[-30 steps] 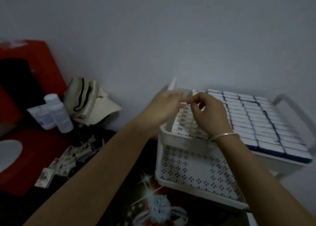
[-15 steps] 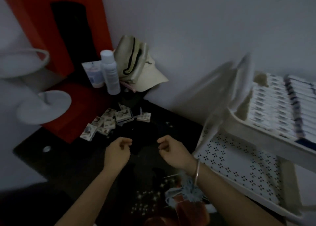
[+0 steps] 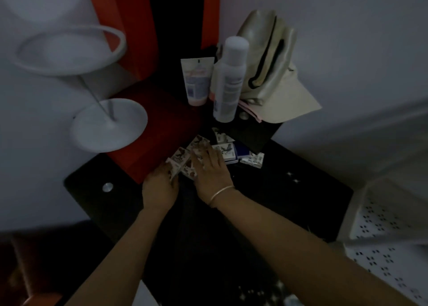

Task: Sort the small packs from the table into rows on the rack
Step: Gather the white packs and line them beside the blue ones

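Two bare hands meet over a loose heap of small printed paper packs (image 3: pixel 222 151) lying on the dark glossy table (image 3: pixel 301 190), towards its far side; the left hand (image 3: pixel 159 187) has its fingers bent down over the nearest pack with the thumb beside it, though the dim light hides whether it actually pinches it; the right hand (image 3: pixel 209 170), a thin metal bangle (image 3: pixel 221 192) on its wrist, lies with fingers straight and spread, flat on the middle of the heap; a few packs show beyond its fingertips, one with a blue side; the white perforated plastic rack (image 3: pixel 382 231) sits well apart at the right edge, only partly in view; behind the heap stand a white plastic bottle (image 3: pixel 229 79) and a pale squeeze tube (image 3: pixel 196 79), just beside a beige peaked cap (image 3: pixel 280 92); a white round-footed stand (image 3: pixel 108 124) rests on the red surface (image 3: pixel 162 125) to the left.
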`<state>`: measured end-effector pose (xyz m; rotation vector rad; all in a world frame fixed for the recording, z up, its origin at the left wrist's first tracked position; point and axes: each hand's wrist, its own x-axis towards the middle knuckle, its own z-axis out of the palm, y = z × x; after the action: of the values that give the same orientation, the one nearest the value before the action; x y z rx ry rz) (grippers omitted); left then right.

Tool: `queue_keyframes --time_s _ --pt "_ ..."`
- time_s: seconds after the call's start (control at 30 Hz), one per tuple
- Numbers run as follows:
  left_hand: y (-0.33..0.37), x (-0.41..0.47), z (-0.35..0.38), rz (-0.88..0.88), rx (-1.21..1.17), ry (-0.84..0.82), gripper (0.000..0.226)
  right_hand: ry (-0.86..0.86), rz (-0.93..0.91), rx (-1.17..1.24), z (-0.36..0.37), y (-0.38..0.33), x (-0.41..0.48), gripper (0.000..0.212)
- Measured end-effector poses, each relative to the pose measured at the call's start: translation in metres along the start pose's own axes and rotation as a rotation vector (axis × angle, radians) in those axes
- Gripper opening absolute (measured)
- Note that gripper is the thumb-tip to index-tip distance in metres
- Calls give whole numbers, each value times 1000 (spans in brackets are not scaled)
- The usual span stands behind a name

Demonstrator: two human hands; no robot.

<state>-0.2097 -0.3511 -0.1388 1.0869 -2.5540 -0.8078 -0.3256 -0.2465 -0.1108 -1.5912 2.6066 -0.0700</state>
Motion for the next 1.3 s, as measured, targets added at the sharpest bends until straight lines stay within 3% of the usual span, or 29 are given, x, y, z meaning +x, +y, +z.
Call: queue_keyframes --time_s 0.17,0.23,0.3,0.33,0.4,0.53,0.6,0.73,0.87,1.0,1.3 --pt "1 8 2 -102 16 50 19 -132 -91 -374 19 20 21 64" --pt "-5 4 6 -109 36 19 25 -134 -101 -401 17 21 10 65" --pt "-10 -2 9 -119 33 -17 41 -53 -162 -381 21 19 -1 49" --pt "-11 -5 10 -125 33 -20 51 24 -207 -349 24 19 -7 36" --pt "-10 -13 10 -125 39 -34 61 102 -213 -256 29 18 -24 32" --pt "-6 -30 4 -173 -48 -173 31 23 -27 77 40 15 -52 27" --pt "-5 -40 3 -217 -135 -238 33 -6 125 258 36 17 -59 35" --pt "2 -60 -3 -361 -375 -356 39 -268 357 479 27 29 -78 82" --pt "17 -78 -11 -457 -677 -423 37 -352 431 548 24 35 -109 64" --pt "55 -89 -27 -452 -795 -392 31 -133 560 711 6 40 -145 32" --pt "218 -103 -82 -112 -1130 -539 34 384 412 749 -172 86 -231 31"
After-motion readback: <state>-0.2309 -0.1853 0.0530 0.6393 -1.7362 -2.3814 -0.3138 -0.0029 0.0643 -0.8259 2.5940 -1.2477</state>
